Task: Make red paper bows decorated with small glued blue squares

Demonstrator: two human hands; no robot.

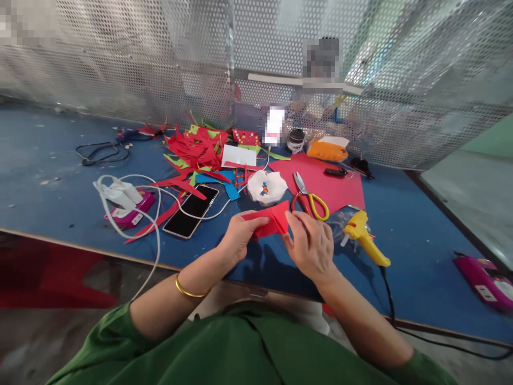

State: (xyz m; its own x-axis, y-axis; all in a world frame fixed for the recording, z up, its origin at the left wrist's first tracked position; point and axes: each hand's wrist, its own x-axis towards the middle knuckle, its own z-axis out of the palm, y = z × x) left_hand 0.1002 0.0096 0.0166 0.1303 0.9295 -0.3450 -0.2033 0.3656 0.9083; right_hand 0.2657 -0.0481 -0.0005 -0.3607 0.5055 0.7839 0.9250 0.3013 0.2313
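A folded piece of red paper (271, 223) is held above the table's near edge, between both hands. My left hand (237, 235) pinches its left part, the thumb lying on top. At the paper's right edge, the fingertips of my right hand (311, 243) are closed on it. Just beyond the right hand lie scissors (308, 198) with one red and one yellow handle, blades parted. A yellow glue gun (366, 238) rests to the right of that hand. Behind the paper stands a white bowl (267, 187) with small coloured bits in it.
Red and green paper scraps (198, 149) are heaped at the back left. A black phone (191, 211) lies left of my hands, with white cables and a plug (120, 192) beside it. A red sheet (336, 187) spreads under the scissors. A perforated metal screen (180, 64) closes off the back.
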